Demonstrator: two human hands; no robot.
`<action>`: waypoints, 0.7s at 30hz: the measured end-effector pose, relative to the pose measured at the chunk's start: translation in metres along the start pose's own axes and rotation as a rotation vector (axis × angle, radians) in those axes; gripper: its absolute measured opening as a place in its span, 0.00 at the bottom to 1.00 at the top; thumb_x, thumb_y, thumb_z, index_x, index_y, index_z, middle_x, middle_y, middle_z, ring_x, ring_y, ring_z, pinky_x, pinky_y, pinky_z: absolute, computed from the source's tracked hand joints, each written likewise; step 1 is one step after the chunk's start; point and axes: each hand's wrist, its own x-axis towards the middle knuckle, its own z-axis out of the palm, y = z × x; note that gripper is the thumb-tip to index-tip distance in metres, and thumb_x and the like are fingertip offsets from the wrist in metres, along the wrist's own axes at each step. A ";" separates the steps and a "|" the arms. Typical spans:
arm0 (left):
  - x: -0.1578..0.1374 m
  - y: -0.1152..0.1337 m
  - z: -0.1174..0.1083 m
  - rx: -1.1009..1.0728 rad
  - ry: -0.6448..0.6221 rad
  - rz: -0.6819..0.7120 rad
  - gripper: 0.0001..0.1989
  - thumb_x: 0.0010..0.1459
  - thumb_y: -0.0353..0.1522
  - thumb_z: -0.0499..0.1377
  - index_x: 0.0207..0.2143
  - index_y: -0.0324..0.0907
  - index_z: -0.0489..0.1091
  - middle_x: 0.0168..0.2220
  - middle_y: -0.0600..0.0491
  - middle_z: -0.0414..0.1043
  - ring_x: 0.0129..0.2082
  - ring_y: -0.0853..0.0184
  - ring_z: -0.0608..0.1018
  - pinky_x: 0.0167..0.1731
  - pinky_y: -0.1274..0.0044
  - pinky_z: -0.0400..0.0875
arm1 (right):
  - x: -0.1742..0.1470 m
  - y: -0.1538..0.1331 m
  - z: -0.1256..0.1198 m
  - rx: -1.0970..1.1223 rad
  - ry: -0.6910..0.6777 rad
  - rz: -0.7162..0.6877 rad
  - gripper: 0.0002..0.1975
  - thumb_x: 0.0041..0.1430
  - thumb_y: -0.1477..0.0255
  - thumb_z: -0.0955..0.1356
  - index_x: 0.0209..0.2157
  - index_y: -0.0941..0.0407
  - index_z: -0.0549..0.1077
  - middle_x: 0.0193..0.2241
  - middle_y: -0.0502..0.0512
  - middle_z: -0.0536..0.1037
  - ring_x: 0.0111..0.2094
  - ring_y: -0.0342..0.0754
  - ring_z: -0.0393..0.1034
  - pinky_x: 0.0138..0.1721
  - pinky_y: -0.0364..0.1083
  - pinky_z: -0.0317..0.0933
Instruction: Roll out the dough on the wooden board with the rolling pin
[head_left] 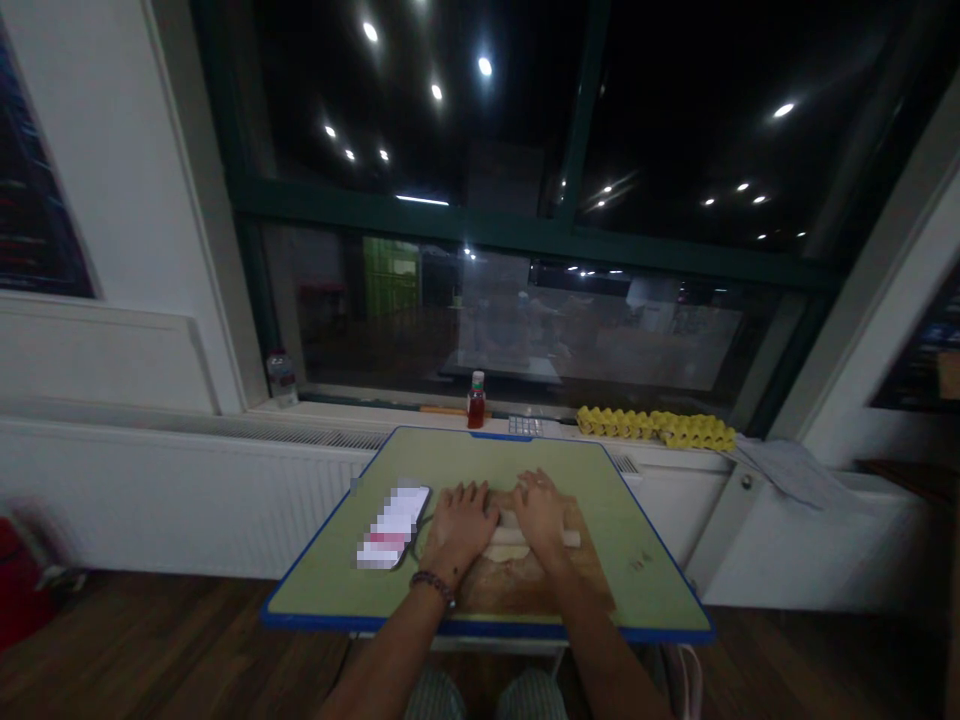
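Observation:
A pale rolling pin [571,538] lies crosswise on a brown wooden board [577,585], its right end sticking out past my right hand. Just on the near side of it, a flattened piece of pale dough [507,552] shows between my wrists. My left hand [463,522] rests palm down over the pin's left part, fingers stretched forward and apart. Over the pin's middle lies my right hand [540,510], also palm down, with its fingers reaching forward and slightly bent. Both palms hide much of the pin. A beaded bracelet [433,585] circles my left wrist.
A phone [394,528] with a lit screen lies left of the board on the green, blue-edged table [322,590]. Behind, the window sill holds a red bottle [476,402], a clear bottle [281,378] and yellow egg cartons [652,427]. A radiator [187,500] runs below the sill.

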 end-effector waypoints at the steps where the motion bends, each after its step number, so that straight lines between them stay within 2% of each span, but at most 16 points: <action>1: 0.004 0.000 -0.001 -0.010 -0.027 -0.010 0.28 0.64 0.40 0.45 0.63 0.40 0.60 0.62 0.43 0.64 0.62 0.52 0.63 0.60 0.58 0.50 | 0.004 0.001 0.000 0.022 0.037 -0.008 0.20 0.64 0.70 0.58 0.50 0.59 0.75 0.51 0.57 0.75 0.61 0.49 0.56 0.61 0.45 0.46; 5: 0.016 0.000 -0.006 -0.039 -0.063 -0.045 0.27 0.63 0.40 0.44 0.60 0.41 0.62 0.60 0.44 0.66 0.60 0.54 0.65 0.59 0.59 0.52 | 0.016 0.005 -0.003 0.096 0.118 0.014 0.19 0.65 0.72 0.57 0.44 0.59 0.77 0.46 0.59 0.77 0.53 0.47 0.65 0.57 0.42 0.52; 9: 0.022 -0.002 -0.007 -0.059 -0.015 -0.073 0.25 0.62 0.41 0.46 0.54 0.36 0.68 0.54 0.41 0.72 0.55 0.54 0.71 0.57 0.61 0.57 | 0.020 0.005 -0.005 0.109 0.197 -0.006 0.19 0.66 0.73 0.55 0.45 0.59 0.75 0.46 0.59 0.77 0.49 0.46 0.68 0.54 0.42 0.54; 14: 0.024 -0.001 -0.005 -0.053 0.058 -0.075 0.24 0.61 0.40 0.48 0.50 0.33 0.70 0.50 0.40 0.74 0.53 0.54 0.72 0.56 0.63 0.58 | 0.020 0.000 -0.003 -0.112 0.105 -0.101 0.17 0.64 0.74 0.57 0.41 0.59 0.76 0.42 0.60 0.78 0.47 0.49 0.68 0.54 0.45 0.54; 17: 0.022 0.001 -0.003 -0.042 0.097 -0.082 0.22 0.62 0.40 0.48 0.49 0.35 0.71 0.50 0.41 0.74 0.53 0.55 0.71 0.57 0.63 0.56 | 0.013 0.000 -0.001 -0.222 0.056 -0.065 0.16 0.64 0.75 0.58 0.38 0.60 0.77 0.39 0.63 0.78 0.44 0.50 0.69 0.51 0.48 0.56; 21: 0.020 0.002 -0.003 -0.021 0.124 -0.066 0.19 0.63 0.39 0.48 0.47 0.39 0.72 0.48 0.43 0.75 0.52 0.56 0.72 0.57 0.64 0.56 | 0.000 0.001 -0.001 -0.276 -0.016 -0.049 0.15 0.63 0.74 0.59 0.40 0.60 0.76 0.39 0.65 0.78 0.45 0.53 0.69 0.47 0.51 0.59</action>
